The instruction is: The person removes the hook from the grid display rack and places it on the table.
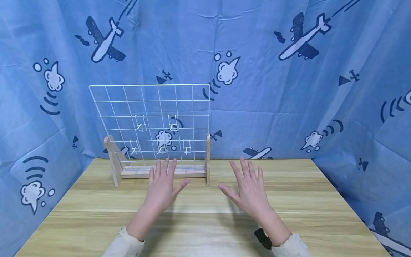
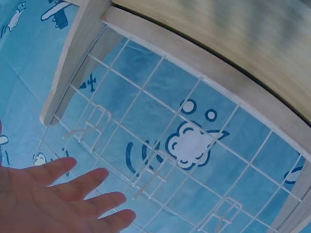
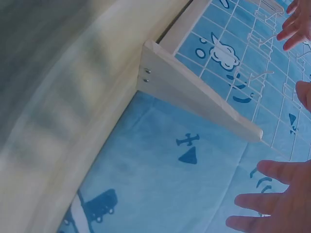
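A white wire grid rack stands upright in a wooden base at the back left of the table. Several small white wire hooks hang on its lower half. My left hand, fingers spread, hovers in front of the base and holds nothing. To the right of the rack, my right hand hovers over the table, also spread and holding nothing. In the left wrist view, the left fingers overlap the grid near the hooks. The right wrist view shows the right fingers beside the rack's wooden side post.
The light wooden table reaches back to a blue curtain printed with planes and clouds. That curtain also hangs along both sides. A dark band sits at the right wrist.
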A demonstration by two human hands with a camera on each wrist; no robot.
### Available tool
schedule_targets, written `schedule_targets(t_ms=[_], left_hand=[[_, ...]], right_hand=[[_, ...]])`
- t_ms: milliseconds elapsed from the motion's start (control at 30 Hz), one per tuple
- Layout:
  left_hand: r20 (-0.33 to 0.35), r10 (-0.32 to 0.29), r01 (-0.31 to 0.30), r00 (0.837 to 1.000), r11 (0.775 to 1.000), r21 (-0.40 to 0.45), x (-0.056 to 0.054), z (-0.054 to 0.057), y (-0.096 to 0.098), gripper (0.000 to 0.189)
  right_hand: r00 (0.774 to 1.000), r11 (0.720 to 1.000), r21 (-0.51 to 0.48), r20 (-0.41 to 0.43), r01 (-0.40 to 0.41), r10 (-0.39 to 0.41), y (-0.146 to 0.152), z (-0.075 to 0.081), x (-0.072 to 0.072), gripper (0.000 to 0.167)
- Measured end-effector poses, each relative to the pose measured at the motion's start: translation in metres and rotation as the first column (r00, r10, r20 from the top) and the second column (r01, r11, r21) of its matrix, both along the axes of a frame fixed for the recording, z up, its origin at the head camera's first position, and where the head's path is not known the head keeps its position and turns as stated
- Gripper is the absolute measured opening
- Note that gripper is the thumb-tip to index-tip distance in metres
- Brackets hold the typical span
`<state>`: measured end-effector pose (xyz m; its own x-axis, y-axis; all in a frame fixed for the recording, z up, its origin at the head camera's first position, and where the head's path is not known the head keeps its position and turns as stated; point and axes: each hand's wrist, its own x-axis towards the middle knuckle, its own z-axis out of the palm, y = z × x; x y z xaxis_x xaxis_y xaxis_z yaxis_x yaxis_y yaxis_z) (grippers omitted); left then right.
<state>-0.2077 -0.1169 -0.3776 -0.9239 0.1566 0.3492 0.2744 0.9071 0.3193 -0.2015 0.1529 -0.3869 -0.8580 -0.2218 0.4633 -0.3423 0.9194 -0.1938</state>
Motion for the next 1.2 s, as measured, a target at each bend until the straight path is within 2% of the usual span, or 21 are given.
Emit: schedule_targets(t_ms=[133, 400, 533, 733, 900, 1200], left_hand=[[-0.02, -0.032, 0.032, 0.999, 0.999, 0.015, 0.0, 0.005, -0.004, 0.075], [-0.062, -0.058, 0.06, 0.996, 0.998, 0.027, -0.003, 0.019, -0.015, 0.065], [-0.11, -0.081, 0.085, 0.991, 0.996, 0.026, -0.005, 0.025, -0.02, 0.059], [-0.186, -0.108, 0.123, 0.977, 0.99, 0.071, -0.007, 0.035, -0.029, 0.049], [-0.229, -0.106, 0.132, 0.968, 0.986, 0.105, -0.008, 0.043, -0.038, 0.043], [-0.233, -0.067, 0.105, 0.97, 0.982, 0.156, -0.012, 0.054, -0.056, 0.04]], right_hand=[[1.0, 1.0, -0.004, -0.016, -0.014, 0.014, -0.001, 0.003, -0.001, 0.083], [0.999, 1.0, 0.004, -0.018, -0.028, 0.028, -0.002, 0.01, -0.004, 0.081], [0.999, 0.999, -0.001, -0.027, -0.041, 0.041, -0.003, 0.014, -0.006, 0.078], [0.996, 0.996, -0.023, -0.048, -0.083, 0.082, -0.007, 0.02, -0.009, 0.075], [0.992, 0.991, -0.062, -0.053, -0.119, 0.116, -0.012, 0.025, -0.013, 0.072], [0.979, 0.971, -0.144, -0.109, -0.19, 0.175, -0.021, 0.03, -0.017, 0.063]])
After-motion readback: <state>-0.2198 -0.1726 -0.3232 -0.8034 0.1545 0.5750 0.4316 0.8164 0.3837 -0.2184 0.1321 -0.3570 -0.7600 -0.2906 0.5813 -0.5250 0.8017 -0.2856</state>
